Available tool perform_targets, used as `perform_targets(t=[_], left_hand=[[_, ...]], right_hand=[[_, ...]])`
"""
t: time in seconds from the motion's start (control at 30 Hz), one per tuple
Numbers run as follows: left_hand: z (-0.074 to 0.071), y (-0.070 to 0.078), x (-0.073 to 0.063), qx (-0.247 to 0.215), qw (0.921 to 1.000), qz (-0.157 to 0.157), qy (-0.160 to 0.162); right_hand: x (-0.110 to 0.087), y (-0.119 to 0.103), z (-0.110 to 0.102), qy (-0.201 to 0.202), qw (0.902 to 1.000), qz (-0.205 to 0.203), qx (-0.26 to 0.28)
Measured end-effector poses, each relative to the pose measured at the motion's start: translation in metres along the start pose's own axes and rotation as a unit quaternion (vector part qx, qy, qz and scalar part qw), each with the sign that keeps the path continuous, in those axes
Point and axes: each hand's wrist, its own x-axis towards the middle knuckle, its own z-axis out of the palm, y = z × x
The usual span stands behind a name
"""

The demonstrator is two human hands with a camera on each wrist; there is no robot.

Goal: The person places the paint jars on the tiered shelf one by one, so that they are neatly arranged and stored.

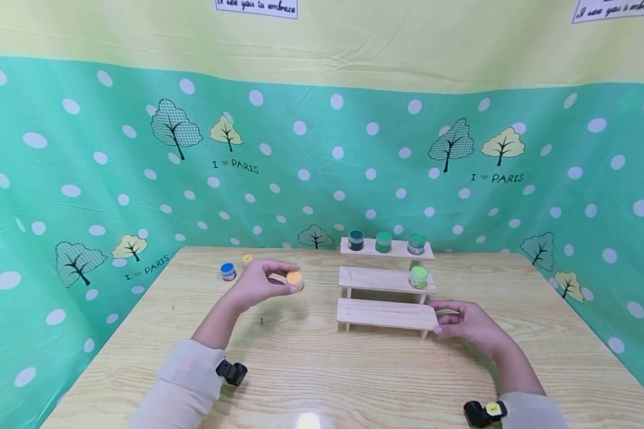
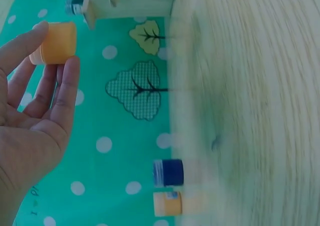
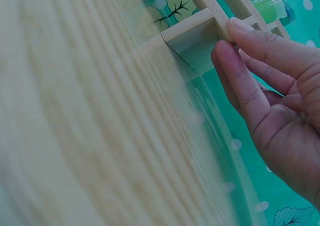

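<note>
My left hand (image 1: 259,284) pinches a small orange paint jar (image 1: 295,279) between thumb and fingertips, raised over the table left of a three-tier wooden stand (image 1: 383,316). The left wrist view shows the jar's orange side (image 2: 60,43) above the upturned fingers. At the stand's right end, my right hand (image 1: 469,325) holds the lowest tier by its corner, thumb and index finger at the edge. A dark green jar (image 1: 356,241) and two green jars (image 1: 383,242) line the top tier. On the middle tier's right end sits a light green jar (image 1: 418,277).
At the table's back left stand a blue jar (image 1: 228,271) and another orange jar (image 1: 247,258), the latter partly behind my left hand. A tiny dark bit (image 1: 262,321) lies on the wooden table (image 1: 311,369). A green dotted cloth (image 1: 279,143) hangs behind.
</note>
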Motion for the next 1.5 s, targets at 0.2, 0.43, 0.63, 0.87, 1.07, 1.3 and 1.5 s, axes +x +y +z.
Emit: perform_targets(t=[0.2, 0.43, 0.63, 0.87, 1.07, 1.3, 1.5], left_hand=[[0.009, 0.008, 0.001, -0.003, 0.9999, 0.014, -0.003], [0.017, 0.017, 0.003, 0.01, 0.9995, 0.03, -0.005], [0.024, 0.026, 0.005, -0.002, 0.9996, 0.024, -0.016], [0.034, 0.037, 0.009, 0.006, 0.9986, 0.046, -0.025], [0.041, 0.044, 0.013, 0.015, 0.9978, 0.06, -0.023], [0.052, 0.046, 0.02, 0.019, 0.9972, 0.069, -0.021], [0.062, 0.05, 0.028, 0.026, 0.9955, 0.087, -0.027]], right_hand=[[0.0, 0.0, 0.0, 0.001, 1.0, 0.0, -0.004], [0.0, 0.0, 0.0, 0.003, 1.0, -0.001, -0.008], [0.0, 0.001, 0.0, 0.001, 1.0, -0.002, -0.003], [0.0, 0.0, 0.0, 0.001, 1.0, -0.002, -0.005], [0.0, -0.001, 0.001, -0.001, 1.0, -0.003, -0.004], [0.0, 0.0, 0.001, 0.004, 1.0, -0.004, -0.004], [-0.001, -0.001, 0.002, 0.002, 0.9999, -0.01, -0.008]])
